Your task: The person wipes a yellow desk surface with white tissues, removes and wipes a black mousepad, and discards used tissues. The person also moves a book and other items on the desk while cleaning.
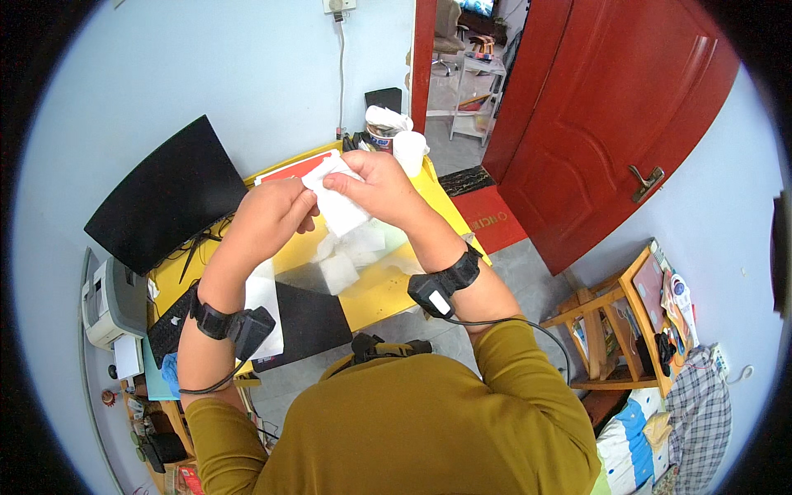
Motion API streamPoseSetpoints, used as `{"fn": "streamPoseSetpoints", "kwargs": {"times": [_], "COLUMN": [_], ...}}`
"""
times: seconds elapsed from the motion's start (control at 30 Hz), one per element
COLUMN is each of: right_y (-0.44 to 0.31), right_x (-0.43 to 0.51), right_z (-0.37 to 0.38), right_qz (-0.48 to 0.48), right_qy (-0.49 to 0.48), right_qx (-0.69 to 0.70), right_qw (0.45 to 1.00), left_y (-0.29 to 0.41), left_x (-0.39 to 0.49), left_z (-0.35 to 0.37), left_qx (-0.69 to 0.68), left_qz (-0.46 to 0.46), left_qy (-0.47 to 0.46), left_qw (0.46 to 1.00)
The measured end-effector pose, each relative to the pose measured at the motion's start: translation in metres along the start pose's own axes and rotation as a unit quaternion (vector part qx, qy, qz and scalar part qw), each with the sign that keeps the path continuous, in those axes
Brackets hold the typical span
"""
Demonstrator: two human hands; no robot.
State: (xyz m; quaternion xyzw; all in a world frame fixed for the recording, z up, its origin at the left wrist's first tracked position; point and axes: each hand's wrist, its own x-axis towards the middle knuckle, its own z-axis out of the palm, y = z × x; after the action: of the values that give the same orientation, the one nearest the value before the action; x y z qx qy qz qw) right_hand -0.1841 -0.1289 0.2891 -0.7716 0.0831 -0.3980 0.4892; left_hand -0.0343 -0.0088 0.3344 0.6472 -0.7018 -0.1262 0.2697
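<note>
Both my hands hold a folded white sheet, tissue or soft cloth (341,212), raised above a yellow desk (371,304). My left hand (272,213) pinches its left edge with thumb and fingers. My right hand (378,184) grips its upper part, the thumb lying across the front. Below my hands, several white folded pieces (340,272) and a clear plastic film or bag lie on the desk; where the film ends I cannot tell. White paper (265,309) lies to their left, beside a black mat (306,325). A red and white printed item (291,170) is partly hidden behind my hands.
A black monitor (170,195) and a keyboard (167,328) stand at the left, with a printer (114,303) beyond. A white roll (410,153) and a tub (382,137) are at the desk's far right corner. A red door (594,136) stands open; a wooden chair (609,303) is at right.
</note>
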Motion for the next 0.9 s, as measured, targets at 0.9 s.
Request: {"fn": "streamPoseSetpoints", "kwargs": {"times": [0.9], "right_y": [0.050], "right_x": [-0.075], "right_z": [-0.056], "right_qz": [0.079], "right_qy": [0.045], "right_qx": [-0.086], "right_qw": [0.992], "left_y": [-0.033], "left_x": [-0.029], "left_z": [-0.050], "left_qx": [-0.078], "left_qz": [-0.011], "left_qy": [0.174], "left_qw": [0.982]}}
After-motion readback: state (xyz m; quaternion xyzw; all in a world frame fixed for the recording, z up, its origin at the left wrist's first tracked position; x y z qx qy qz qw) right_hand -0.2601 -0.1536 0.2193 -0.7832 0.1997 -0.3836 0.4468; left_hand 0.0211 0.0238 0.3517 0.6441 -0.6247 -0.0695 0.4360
